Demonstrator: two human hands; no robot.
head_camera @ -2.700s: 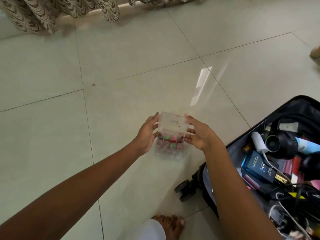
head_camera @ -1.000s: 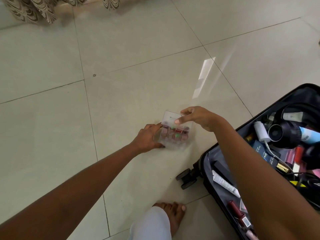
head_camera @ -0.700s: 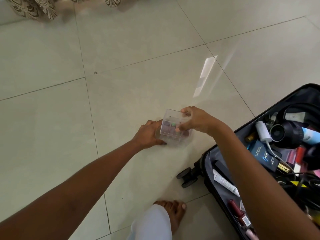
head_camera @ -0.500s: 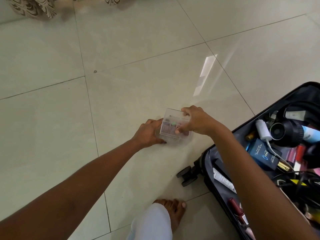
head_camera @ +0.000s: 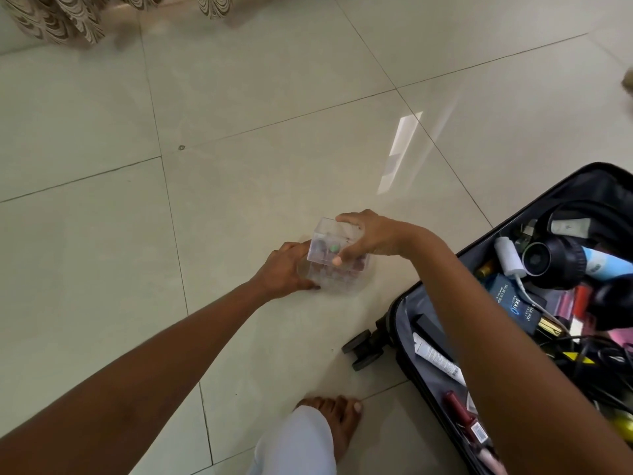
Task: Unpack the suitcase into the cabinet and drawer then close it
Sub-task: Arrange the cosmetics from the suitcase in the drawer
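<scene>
While the suitcase (head_camera: 406, 315) lies open on the floor (head_camera: 239, 166), crowded with a hair dryer (head_camera: 561, 260), cables and tubes, a clear box (head_camera: 322, 250) of small bottles sits just beside it. The right hand (head_camera: 371, 236) pinches its top and the left hand (head_camera: 284, 270) grips its base. Unpacking looks barely begun, with no cabinet or drawer in view.

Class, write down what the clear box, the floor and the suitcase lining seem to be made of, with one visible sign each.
The clear box looks like rigid transparent plastic: contents show through, edges stay sharp. The floor looks like glossy glazed tile: grout lines, a bright reflection. The suitcase lining is probably matt grey fabric: no shine.
</scene>
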